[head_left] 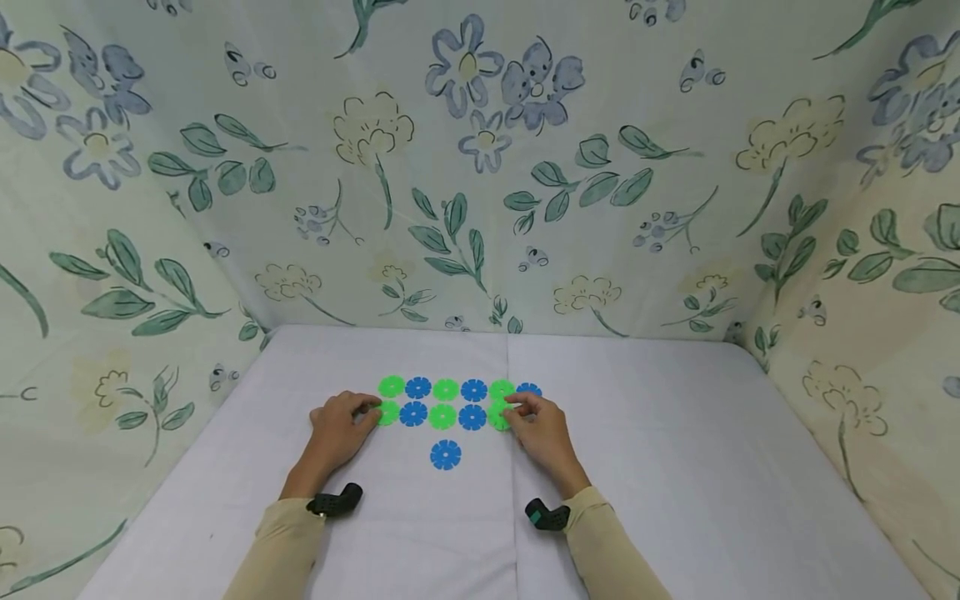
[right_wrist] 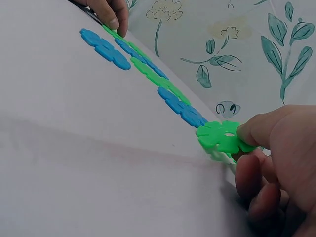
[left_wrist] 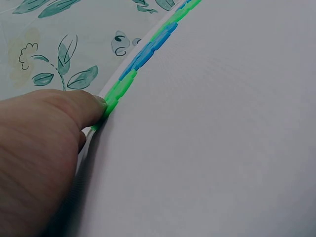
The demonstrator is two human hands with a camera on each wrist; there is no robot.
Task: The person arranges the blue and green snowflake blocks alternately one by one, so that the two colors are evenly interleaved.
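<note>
My left hand (head_left: 339,432) pinches the edge of a green plastic snowflake disc (head_left: 388,413) at the left end of the near row. At that row's other end, my right hand (head_left: 546,433) holds another green snowflake disc (right_wrist: 217,137) between thumb and fingers. The right wrist view has this disc slightly tilted, its far edge beside a blue disc (right_wrist: 177,104). Between the hands, blue and green discs alternate in the near row, with a green one (head_left: 442,417) at its middle. A single blue disc (head_left: 446,455) lies closer to me, below the rows.
Behind the near row runs a second row of alternating discs, from a green one (head_left: 392,387) to a blue one (head_left: 529,389) partly hidden by my right hand. White cloth (head_left: 675,467) covers the table, with a crease right of centre. Floral curtains (head_left: 480,208) surround it.
</note>
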